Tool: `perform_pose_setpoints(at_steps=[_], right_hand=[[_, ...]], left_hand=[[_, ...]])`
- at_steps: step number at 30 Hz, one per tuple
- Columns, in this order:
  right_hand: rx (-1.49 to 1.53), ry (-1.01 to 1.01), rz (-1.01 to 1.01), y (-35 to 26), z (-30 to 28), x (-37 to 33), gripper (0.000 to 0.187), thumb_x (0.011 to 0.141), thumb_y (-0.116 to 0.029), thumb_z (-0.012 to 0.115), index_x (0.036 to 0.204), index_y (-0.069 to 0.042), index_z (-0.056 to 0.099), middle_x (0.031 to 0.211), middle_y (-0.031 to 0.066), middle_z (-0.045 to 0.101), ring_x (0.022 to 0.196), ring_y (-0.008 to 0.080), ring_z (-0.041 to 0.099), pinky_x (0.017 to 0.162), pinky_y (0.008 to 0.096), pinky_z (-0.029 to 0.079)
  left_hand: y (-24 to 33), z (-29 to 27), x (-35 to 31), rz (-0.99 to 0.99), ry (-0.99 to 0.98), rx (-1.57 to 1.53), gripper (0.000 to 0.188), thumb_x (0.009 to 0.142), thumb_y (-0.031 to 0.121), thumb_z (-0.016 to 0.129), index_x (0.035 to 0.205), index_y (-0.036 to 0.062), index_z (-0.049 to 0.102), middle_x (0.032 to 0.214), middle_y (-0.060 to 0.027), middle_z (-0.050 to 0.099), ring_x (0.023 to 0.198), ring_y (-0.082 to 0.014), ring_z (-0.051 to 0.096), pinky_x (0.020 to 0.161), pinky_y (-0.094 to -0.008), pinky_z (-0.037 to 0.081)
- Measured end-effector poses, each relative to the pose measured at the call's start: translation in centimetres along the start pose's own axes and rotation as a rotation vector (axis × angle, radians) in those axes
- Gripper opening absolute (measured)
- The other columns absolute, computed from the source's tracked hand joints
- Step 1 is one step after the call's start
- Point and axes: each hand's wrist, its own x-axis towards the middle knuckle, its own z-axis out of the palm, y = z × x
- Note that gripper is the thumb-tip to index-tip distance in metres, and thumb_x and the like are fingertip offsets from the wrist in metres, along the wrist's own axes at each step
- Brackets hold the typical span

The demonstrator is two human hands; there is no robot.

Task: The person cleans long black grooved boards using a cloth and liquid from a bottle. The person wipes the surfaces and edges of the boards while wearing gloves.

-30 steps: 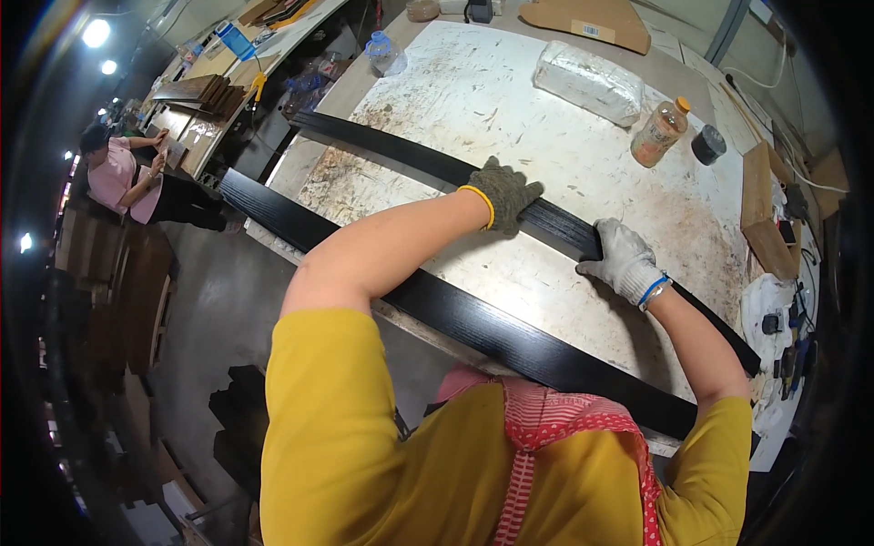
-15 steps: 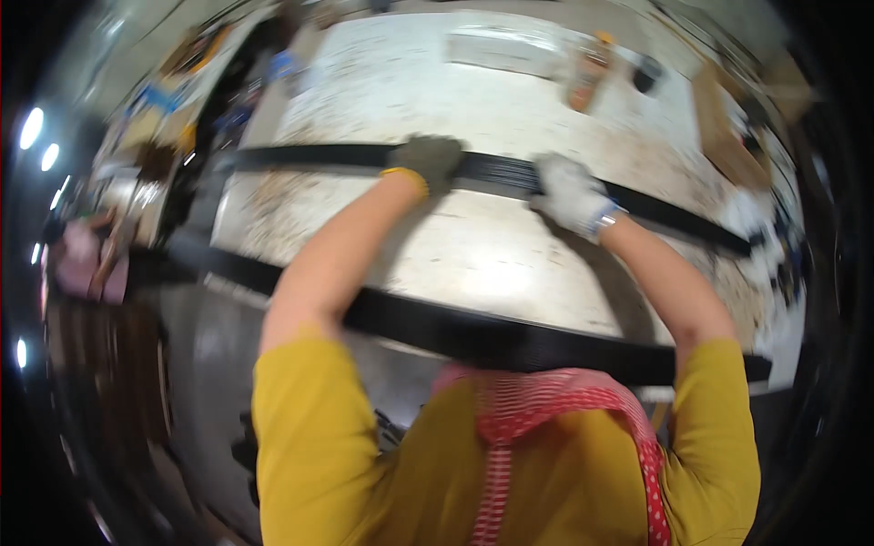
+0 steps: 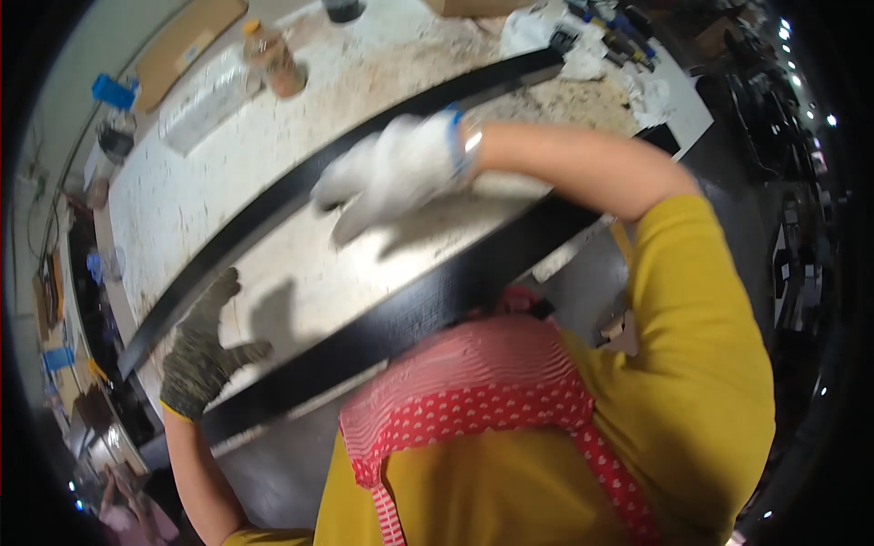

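Note:
Two long black strips lie roughly parallel on a worn white table (image 3: pixel 173 209), a far strip (image 3: pixel 259 211) and a near strip (image 3: pixel 382 329) along the front edge. At the left, my left hand (image 3: pixel 202 355), in a dark camouflage-like glove, spreads its fingers between the strips; it grips neither. My right hand (image 3: pixel 396 173), in a white glove with a blue cuff, is over the far strip and partly hides it. Its fingers are stretched out and slightly blurred, with nothing in them. Whether it touches the strip is unclear.
An orange-capped bottle (image 3: pixel 275 64) and a clear-wrapped pale block (image 3: pixel 209 105) stand at the far left, near a dark cup (image 3: pixel 343 9). Hand tools (image 3: pixel 628 41) lie at the far right. Another person (image 3: pixel 132 510) is at the lower left.
My view has swung round, so the strips now slant up to the right. Both hands have come off the far strip, the left moving toward its left end.

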Motion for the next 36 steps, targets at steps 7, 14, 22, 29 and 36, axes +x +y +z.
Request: perform_pose_setpoints(at_steps=[7, 14, 22, 29, 36], right_hand=[[0.385, -0.003, -0.002, 3.0, 3.6, -4.5, 0.076, 0.085, -0.063, 0.06, 0.127, 0.0, 0.058, 0.118, 0.0223, 0.065, 0.109, 0.0273, 0.064, 0.087, 0.0394, 0.052], [0.183, -0.333, -0.07, -1.8, 5.0, -3.8, 0.076, 0.082, -0.063, 0.063, 0.128, -0.003, 0.059, 0.119, 0.0214, 0.065, 0.109, 0.0353, 0.064, 0.089, 0.042, 0.051], [0.092, -0.39, -0.274, -3.9, 6.3, 1.3, 0.084, 0.074, -0.071, 0.066, 0.127, -0.006, 0.062, 0.109, 0.0195, 0.069, 0.098, 0.0329, 0.066, 0.083, 0.0427, 0.051], [0.28, -0.682, 0.07, -6.2, 5.1, 4.4, 0.086, 0.073, -0.052, 0.08, 0.133, 0.003, 0.051, 0.116, 0.0214, 0.065, 0.105, 0.0275, 0.063, 0.09, 0.0368, 0.05], [0.122, -0.391, -0.009, -7.7, 3.0, 4.8, 0.086, 0.07, -0.053, 0.079, 0.126, 0.006, 0.052, 0.107, 0.0259, 0.066, 0.097, 0.0362, 0.067, 0.086, 0.0399, 0.052]], left_hand=[[3.8, 9.0, -7.0, 0.074, 0.132, 0.52, 0.103, 0.058, 0.038, 0.089, 0.145, 0.0089, 0.041, 0.125, -0.0205, 0.055, 0.115, -0.0385, 0.054, 0.101, -0.051, 0.039], [3.2, 9.1, -7.3, -0.022, 0.074, 0.527, 0.095, 0.058, 0.033, 0.088, 0.138, 0.0071, 0.045, 0.112, -0.0185, 0.056, 0.102, -0.0396, 0.053, 0.091, -0.05, 0.042], [4.1, 7.7, -8.6, -0.066, 0.046, 0.5, 0.088, 0.06, 0.036, 0.088, 0.133, 0.0064, 0.049, 0.106, -0.0177, 0.059, 0.097, -0.0397, 0.056, 0.087, -0.0502, 0.046], [3.8, 6.5, -5.5, 0.148, 0.104, 0.508, 0.072, 0.072, 0.042, 0.079, 0.132, 0.0122, 0.053, 0.102, -0.0118, 0.059, 0.089, -0.0308, 0.061, 0.079, -0.0419, 0.049], [2.4, 5.8, -5.7, 0.183, 0.298, 0.662, 0.077, 0.071, 0.031, 0.077, 0.141, 0.0186, 0.048, 0.103, -0.0099, 0.056, 0.094, -0.0274, 0.058, 0.08, -0.0423, 0.047]])
